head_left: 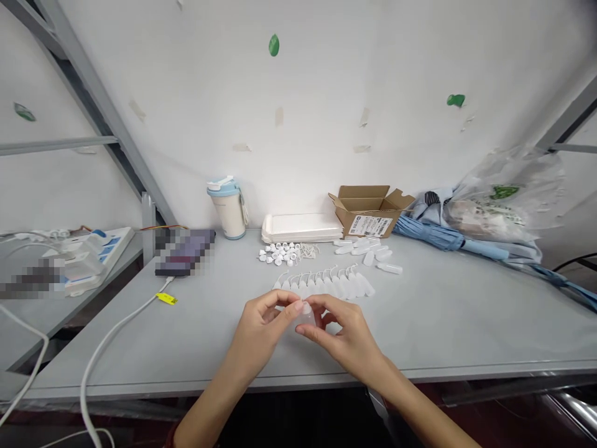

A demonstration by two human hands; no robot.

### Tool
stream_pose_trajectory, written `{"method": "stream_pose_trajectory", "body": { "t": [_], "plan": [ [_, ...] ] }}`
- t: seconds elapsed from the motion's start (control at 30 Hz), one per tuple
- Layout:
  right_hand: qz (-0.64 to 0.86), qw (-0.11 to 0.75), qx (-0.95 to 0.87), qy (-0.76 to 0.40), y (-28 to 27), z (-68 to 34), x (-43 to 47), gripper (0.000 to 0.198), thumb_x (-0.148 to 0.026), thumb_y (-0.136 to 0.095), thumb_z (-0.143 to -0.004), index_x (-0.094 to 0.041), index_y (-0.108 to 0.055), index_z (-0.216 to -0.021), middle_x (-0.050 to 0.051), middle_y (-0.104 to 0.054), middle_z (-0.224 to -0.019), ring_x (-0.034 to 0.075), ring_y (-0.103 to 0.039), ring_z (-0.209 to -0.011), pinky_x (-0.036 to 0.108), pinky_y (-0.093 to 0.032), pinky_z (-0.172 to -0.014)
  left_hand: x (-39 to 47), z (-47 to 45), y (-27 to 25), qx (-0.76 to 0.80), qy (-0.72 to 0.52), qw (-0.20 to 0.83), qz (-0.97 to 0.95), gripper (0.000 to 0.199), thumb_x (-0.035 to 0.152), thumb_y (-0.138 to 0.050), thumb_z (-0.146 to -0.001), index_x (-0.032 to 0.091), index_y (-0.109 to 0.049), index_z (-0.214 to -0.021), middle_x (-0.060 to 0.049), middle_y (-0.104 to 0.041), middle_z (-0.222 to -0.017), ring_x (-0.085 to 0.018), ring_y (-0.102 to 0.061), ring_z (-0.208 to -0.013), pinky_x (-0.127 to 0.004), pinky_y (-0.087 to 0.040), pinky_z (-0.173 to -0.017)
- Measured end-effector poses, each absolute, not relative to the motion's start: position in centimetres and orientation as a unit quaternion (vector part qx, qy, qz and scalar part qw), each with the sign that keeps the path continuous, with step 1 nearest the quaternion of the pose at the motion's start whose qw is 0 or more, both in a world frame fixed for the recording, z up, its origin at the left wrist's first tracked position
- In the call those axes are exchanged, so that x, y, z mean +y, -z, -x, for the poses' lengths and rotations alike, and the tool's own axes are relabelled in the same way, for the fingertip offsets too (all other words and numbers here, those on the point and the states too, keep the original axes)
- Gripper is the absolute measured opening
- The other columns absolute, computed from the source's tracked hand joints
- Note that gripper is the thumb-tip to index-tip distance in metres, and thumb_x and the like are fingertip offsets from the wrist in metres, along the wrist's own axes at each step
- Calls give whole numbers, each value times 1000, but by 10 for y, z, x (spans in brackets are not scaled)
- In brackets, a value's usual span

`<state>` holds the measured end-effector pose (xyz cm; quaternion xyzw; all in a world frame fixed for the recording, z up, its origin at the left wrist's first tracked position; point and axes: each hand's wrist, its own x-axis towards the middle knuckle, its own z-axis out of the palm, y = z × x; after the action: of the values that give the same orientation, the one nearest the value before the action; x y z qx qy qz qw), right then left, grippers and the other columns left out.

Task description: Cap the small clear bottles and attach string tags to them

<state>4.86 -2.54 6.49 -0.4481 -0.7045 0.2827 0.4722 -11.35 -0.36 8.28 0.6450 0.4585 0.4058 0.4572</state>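
Near the front of the table, both hands meet at a small translucent plastic bottle (305,318). Its narrow neck points up and away. My left hand (267,318) is closed, with thumb and index finger pinching at the bottle's neck. From the other side my right hand (344,323) is closed around the bottle's body, and its fingers hide part of it. Just beyond lies a row of similar bottles (326,286) with thin curled straps at their tops. Behind the row are a pile of white caps (281,254), a small heap of thin white straps (310,251) and several loose bottles (390,269).
Along the wall stand a tumbler (228,208), a stack of white trays (303,228) and an open cardboard box (366,213). A blue umbrella (433,235) and a plastic bag (504,202) lie right. At left are a phone (186,252), its white cable (116,326) and a power strip (100,258).
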Motion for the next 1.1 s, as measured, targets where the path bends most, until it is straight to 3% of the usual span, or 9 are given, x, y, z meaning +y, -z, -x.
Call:
{"method": "stream_pose_trajectory", "body": {
  "t": [0.3, 0.83, 1.0, 1.1],
  "plan": [
    [463, 462, -643, -397, -64, -48, -20, 25, -38, -73, -69, -19, -64, -84, -4, -50, -60, 10, -47, -56, 23, -44, -53, 0, 115, -81, 460, -387, 487, -633, 24, 40, -58, -77, 18, -66, -78, -2, -66, -74, -14, -56, -65, -23, -46, -59],
    [444, 449, -647, -428, -68, -48, -20, 22, -40, -69, -72, -18, -69, -73, -4, -49, -53, 9, -40, -51, 22, -35, -51, 7, 120, -75, 423, -395, 593, -560, 18, 31, -72, -68, 17, -70, -79, -3, -68, -79, -16, -60, -77, -27, -47, -75],
    [458, 436, -650, -423, -66, -49, -18, 27, -43, -68, -73, -16, -70, -79, -3, -52, -54, 8, -40, -51, 22, -35, -51, 7, 120, -76, 421, -393, 598, -557, 18, 31, -71, -70, 16, -69, -80, -3, -65, -81, -15, -58, -81, -26, -45, -77],
    [455, 438, -687, -358, -62, -49, -18, 28, -42, -66, -76, -16, -70, -85, -2, -55, -57, 9, -42, -52, 22, -36, -53, 6, 120, -78, 422, -387, 598, -560, 19, 33, -69, -73, 16, -67, -81, -2, -64, -82, -14, -56, -80, -24, -44, -76]
  ]
}}
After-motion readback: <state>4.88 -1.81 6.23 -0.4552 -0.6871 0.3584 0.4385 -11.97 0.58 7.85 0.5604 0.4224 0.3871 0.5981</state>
